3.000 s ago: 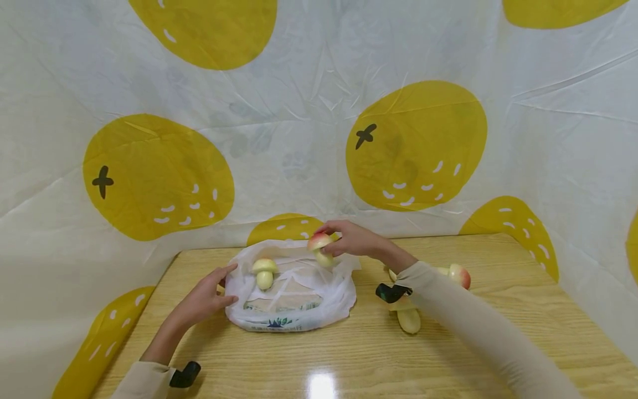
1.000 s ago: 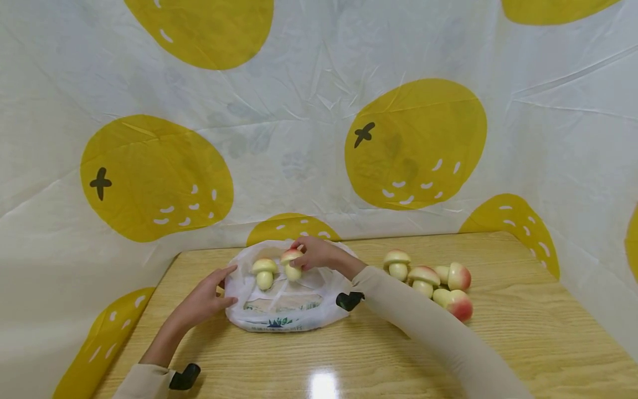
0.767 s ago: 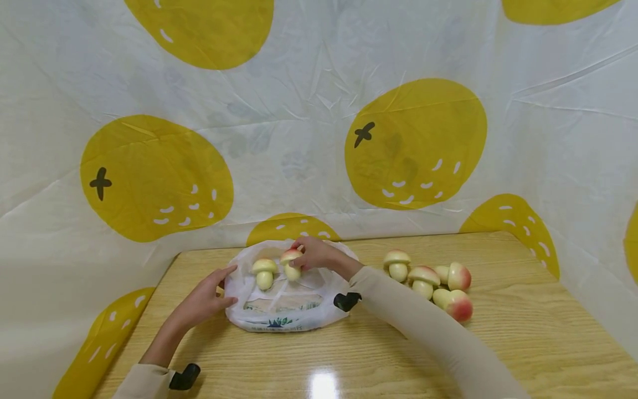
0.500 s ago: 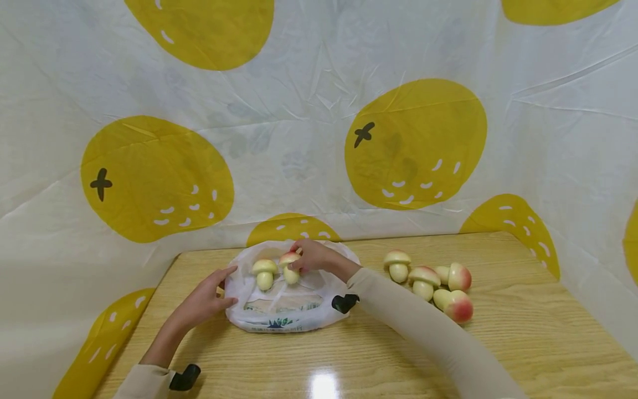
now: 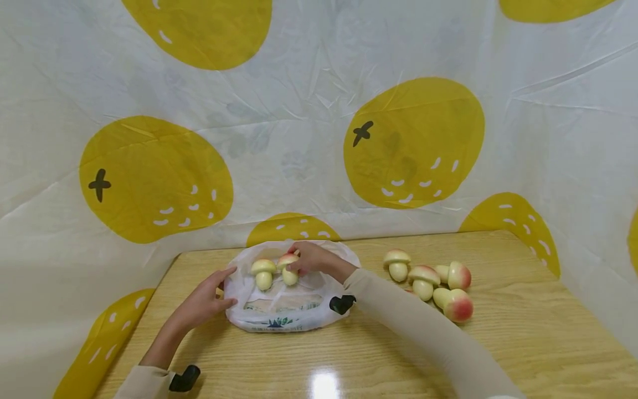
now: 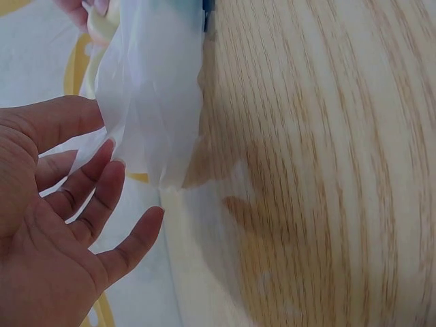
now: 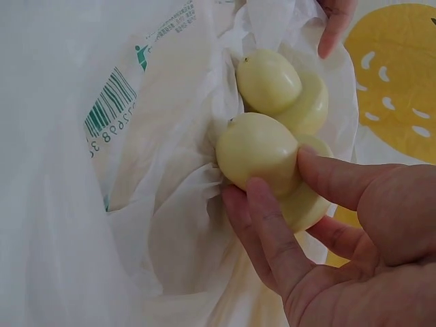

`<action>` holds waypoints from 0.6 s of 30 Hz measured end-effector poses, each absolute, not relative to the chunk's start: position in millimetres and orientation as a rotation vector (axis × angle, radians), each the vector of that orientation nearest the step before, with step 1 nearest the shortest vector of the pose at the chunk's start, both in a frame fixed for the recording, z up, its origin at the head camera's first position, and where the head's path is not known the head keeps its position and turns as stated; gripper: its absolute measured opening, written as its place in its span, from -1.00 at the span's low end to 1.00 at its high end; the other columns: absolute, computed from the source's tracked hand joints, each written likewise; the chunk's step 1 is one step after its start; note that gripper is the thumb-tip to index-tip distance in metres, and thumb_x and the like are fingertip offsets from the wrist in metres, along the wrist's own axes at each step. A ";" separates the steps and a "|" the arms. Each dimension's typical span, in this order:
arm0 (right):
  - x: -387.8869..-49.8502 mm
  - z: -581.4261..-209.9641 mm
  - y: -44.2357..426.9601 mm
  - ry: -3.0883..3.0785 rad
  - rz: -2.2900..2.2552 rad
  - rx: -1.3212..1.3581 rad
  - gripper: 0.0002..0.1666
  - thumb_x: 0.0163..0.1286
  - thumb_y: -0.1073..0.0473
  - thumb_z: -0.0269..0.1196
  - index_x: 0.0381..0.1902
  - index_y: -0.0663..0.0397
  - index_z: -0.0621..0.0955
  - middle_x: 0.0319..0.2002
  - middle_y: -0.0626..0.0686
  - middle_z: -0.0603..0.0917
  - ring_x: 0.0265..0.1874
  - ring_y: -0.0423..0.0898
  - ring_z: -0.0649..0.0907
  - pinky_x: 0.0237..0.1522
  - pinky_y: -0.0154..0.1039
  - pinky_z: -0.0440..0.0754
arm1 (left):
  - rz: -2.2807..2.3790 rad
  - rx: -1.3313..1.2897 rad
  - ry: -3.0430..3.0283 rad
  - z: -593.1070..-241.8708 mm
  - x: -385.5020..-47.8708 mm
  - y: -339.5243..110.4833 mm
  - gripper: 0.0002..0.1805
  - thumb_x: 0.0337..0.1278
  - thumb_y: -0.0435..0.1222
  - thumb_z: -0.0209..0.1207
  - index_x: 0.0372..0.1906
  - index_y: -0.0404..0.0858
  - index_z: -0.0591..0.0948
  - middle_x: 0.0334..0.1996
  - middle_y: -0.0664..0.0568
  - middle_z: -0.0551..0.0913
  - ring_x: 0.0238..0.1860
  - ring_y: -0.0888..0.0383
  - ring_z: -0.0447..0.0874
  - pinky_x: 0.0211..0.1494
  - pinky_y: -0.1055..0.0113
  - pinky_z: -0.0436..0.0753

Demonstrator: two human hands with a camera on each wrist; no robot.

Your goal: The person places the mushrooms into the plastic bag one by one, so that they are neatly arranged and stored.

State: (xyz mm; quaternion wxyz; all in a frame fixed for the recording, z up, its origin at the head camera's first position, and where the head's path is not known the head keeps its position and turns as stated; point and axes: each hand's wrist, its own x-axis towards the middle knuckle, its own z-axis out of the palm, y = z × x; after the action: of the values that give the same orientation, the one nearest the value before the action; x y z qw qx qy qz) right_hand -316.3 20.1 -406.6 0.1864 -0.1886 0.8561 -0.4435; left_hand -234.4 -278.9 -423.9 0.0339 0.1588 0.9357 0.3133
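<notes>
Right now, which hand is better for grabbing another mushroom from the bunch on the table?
Probably the right hand: it's nearer the loose mushrooms, though it must first release the mushroom it pinches at the white plastic bag. The left hand touches the bag's left edge.

From where I am standing, a creased pale sheet (image 5: 289, 155) is hanging behind the wood-grain table (image 5: 264, 363) and continuing along both sides. Large yellow fruit-like prints (image 5: 413, 144), bearing white dashes (image 5: 397, 183) and some dark crosses (image 5: 363, 133), are patterning it. White glare (image 5: 324, 383) is shining off the near tabletop.
</notes>
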 end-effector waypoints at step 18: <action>-315.5 -410.8 19.1 2.458 -1.215 -0.490 -0.39 0.34 0.19 0.42 0.28 0.26 0.51 -0.09 0.14 0.65 -0.23 0.05 0.72 -0.28 -0.29 0.66 | 0.950 0.480 2.873 -423.3 -235.4 -276.2 -0.16 0.16 -0.36 0.41 0.50 -0.41 0.29 0.08 -0.15 0.51 -0.03 0.00 0.46 -0.16 0.33 0.53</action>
State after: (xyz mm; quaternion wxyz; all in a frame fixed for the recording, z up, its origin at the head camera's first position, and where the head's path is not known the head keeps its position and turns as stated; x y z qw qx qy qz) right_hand -315.5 19.1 -410.8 0.1771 -0.1732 0.8686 -0.4293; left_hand -235.4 -276.2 -423.3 0.0387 0.1567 0.9370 0.3098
